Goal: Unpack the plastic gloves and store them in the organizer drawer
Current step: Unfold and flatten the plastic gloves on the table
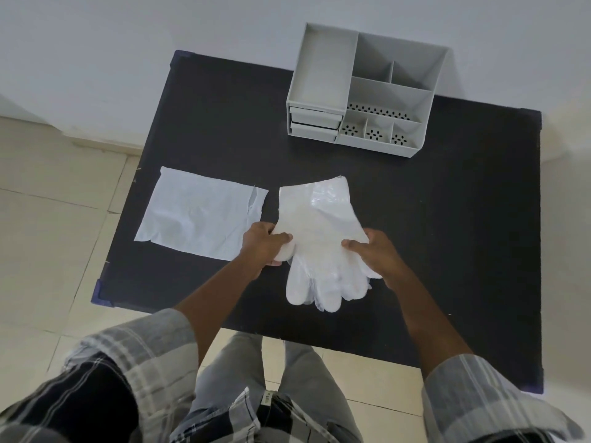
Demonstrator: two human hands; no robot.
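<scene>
Grey plaid shirt (134, 356) — sleeves rolled — grey trousers (307, 388).

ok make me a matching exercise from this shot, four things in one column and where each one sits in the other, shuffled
Things:
1. stack of plastic gloves
2. empty torn wrapper
3. grey organizer
4. left hand

Places:
A. far side of the black table, near the wall
B. lying flat at the table's left
C. gripping the thumb side of the gloves
D. table's middle, held between both hands

Pairs: 1-D, 2-B, 3-A, 4-C
</scene>
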